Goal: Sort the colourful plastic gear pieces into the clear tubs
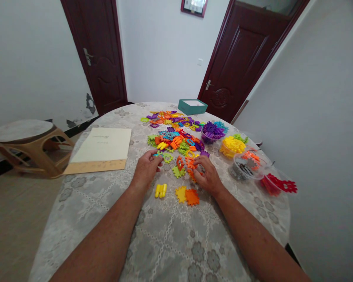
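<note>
My left hand (146,167) is at the near edge of a heap of plastic interlocking pieces (179,137), its fingers closed on a small blue piece (156,154). A light green piece (168,158) lies just beside those fingertips. My right hand (208,177) curls its fingers and thumb round an orange piece (191,176), which the hand partly hides. Another orange piece (180,162) stands tilted between the hands, above a green square piece (179,171). Nearer me lie a pair of yellow rounded pieces (161,190), a yellow square (181,194) and an orange square (192,197).
Clear tubs hold purple pieces (211,131), yellow pieces (233,146), grey pieces (244,166) and red pieces (278,183) along the right side. A green box (192,106) stands at the back. A cardboard sheet (102,145) lies left; a stool (32,147) stands beyond the table.
</note>
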A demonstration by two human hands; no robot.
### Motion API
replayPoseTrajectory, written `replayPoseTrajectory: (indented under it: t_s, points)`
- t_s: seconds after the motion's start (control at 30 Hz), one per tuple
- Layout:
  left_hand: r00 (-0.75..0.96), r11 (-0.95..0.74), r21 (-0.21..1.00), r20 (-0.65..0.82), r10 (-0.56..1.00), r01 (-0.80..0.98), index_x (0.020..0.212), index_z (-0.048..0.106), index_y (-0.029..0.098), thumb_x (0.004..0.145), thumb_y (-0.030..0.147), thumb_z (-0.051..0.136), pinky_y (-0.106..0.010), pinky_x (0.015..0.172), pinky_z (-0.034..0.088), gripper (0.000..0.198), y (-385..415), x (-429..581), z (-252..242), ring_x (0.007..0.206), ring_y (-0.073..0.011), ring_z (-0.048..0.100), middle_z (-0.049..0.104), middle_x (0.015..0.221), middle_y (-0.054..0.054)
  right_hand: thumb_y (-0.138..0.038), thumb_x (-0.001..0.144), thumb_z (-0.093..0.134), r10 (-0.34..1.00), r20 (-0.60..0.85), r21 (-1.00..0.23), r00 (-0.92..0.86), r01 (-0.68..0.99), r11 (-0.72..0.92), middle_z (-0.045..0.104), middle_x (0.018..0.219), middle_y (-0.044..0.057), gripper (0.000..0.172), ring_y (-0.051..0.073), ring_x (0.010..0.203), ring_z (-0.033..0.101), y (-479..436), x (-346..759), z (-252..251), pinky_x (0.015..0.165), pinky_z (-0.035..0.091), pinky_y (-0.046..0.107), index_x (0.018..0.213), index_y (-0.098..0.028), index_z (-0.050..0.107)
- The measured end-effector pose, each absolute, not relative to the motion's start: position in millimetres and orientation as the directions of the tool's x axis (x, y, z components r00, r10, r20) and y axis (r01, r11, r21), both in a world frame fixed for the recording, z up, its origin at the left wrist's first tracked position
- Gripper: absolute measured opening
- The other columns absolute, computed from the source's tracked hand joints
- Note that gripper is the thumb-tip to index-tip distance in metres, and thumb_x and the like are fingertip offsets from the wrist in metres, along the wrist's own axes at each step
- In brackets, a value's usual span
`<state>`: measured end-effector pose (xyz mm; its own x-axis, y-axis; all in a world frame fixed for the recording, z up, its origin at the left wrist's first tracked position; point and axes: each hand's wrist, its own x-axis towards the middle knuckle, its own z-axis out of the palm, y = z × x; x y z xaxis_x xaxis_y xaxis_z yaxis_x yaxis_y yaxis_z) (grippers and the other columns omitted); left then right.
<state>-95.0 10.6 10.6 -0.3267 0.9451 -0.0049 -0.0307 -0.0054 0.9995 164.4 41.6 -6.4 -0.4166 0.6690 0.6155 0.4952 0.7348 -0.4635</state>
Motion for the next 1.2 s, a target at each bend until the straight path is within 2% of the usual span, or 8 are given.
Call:
replayPoseTrajectory:
  t_s: [0.2, 0.33, 0.5, 0.6, 0.73, 0.87, 1.0, 1.2]
  points:
    - [-0.227, -0.065, 0.980, 0.021, 0.974, -0.188, 0.118, 0.067, 0.016, 0.075, 0.037, 0.077, -0.030, 0.072, 0.058, 0.049, 10, -90, 10, 0.086, -0.0186, 0.070, 0.072, 0.095, -0.005, -0.019, 0.089, 0.062, 0.642, 0.647, -0.456, -0.411, 0.466, 0.758, 0.060, 0.115, 0.011, 0.018, 0.026, 0.111, 0.059, 39, 157, -5, 0.098, 0.050, 0.044, 0.106, -0.025, 0.059]
    - [-0.322, -0.040, 0.966, -0.046, 0.946, -0.256, 0.108, 0.065, 0.017, 0.076, 0.032, 0.074, -0.027, 0.066, 0.058, 0.037, 13, -93, 7, 0.085, -0.0187, 0.071, 0.071, 0.091, -0.004, -0.016, 0.089, 0.061, 0.615, 0.633, -0.390, -0.470, 0.493, 0.778, 0.060, 0.112, 0.011, 0.018, 0.027, 0.108, 0.058, 42, 163, -7, 0.096, 0.050, 0.044, 0.105, -0.023, 0.058]
    - [-0.356, -0.015, 0.937, -0.118, 0.927, -0.350, 0.095, 0.060, 0.018, 0.074, 0.026, 0.073, -0.025, 0.059, 0.058, 0.026, 14, -94, 8, 0.078, -0.0175, 0.072, 0.067, 0.086, -0.002, -0.018, 0.087, 0.064, 0.558, 0.499, -0.338, -0.663, 0.444, 0.830, 0.062, 0.118, 0.011, 0.025, 0.027, 0.113, 0.059, 30, 162, -3, 0.100, 0.049, 0.045, 0.111, -0.023, 0.060]
    - [-0.348, -0.008, 0.932, -0.128, 0.929, -0.363, 0.093, 0.059, 0.018, 0.074, 0.026, 0.073, -0.024, 0.056, 0.057, 0.025, 14, -93, 8, 0.075, -0.0162, 0.071, 0.067, 0.086, -0.003, -0.020, 0.089, 0.063, 0.532, 0.442, -0.298, -0.722, 0.441, 0.846, 0.062, 0.127, 0.012, 0.035, 0.028, 0.120, 0.057, 27, 153, -3, 0.107, 0.046, 0.047, 0.124, -0.022, 0.061]
    - [-0.365, -0.026, 0.934, -0.113, 0.924, -0.355, 0.090, 0.060, 0.017, 0.073, 0.027, 0.074, -0.023, 0.055, 0.057, 0.024, 14, -93, 7, 0.072, -0.0145, 0.068, 0.065, 0.085, -0.002, -0.014, 0.094, 0.055, 0.564, 0.478, -0.216, -0.674, 0.532, 0.819, 0.060, 0.144, 0.012, 0.053, 0.030, 0.139, 0.047, 37, 145, -14, 0.119, 0.035, 0.054, 0.145, -0.023, 0.053]
    - [-0.396, -0.037, 0.927, -0.124, 0.910, -0.374, 0.088, 0.060, 0.017, 0.072, 0.028, 0.074, -0.022, 0.057, 0.057, 0.024, 15, -95, 7, 0.071, -0.0131, 0.067, 0.064, 0.084, -0.001, -0.015, 0.099, 0.052, 0.604, 0.406, -0.169, -0.686, 0.593, 0.787, 0.057, 0.151, 0.007, 0.053, 0.032, 0.149, 0.036, 44, 142, -20, 0.121, 0.029, 0.058, 0.150, -0.028, 0.051]
    - [-0.389, -0.010, 0.899, -0.179, 0.904, -0.437, 0.086, 0.059, 0.018, 0.069, 0.026, 0.074, -0.022, 0.060, 0.057, 0.024, 15, -96, 7, 0.069, -0.0125, 0.067, 0.064, 0.081, 0.000, -0.021, 0.100, 0.056, 0.599, 0.366, -0.154, -0.712, 0.588, 0.794, 0.060, 0.146, 0.009, 0.046, 0.033, 0.142, 0.042, 41, 140, -18, 0.119, 0.030, 0.058, 0.144, -0.028, 0.057]
    - [-0.370, -0.023, 0.877, -0.178, 0.912, -0.479, 0.084, 0.058, 0.017, 0.070, 0.022, 0.074, -0.024, 0.062, 0.059, 0.022, 16, -96, 5, 0.069, -0.0130, 0.069, 0.066, 0.079, 0.000, -0.022, 0.094, 0.063, 0.628, 0.487, -0.252, -0.607, 0.590, 0.767, 0.064, 0.126, 0.014, 0.043, 0.030, 0.119, 0.056, 43, 146, -18, 0.107, 0.044, 0.052, 0.137, -0.022, 0.062]
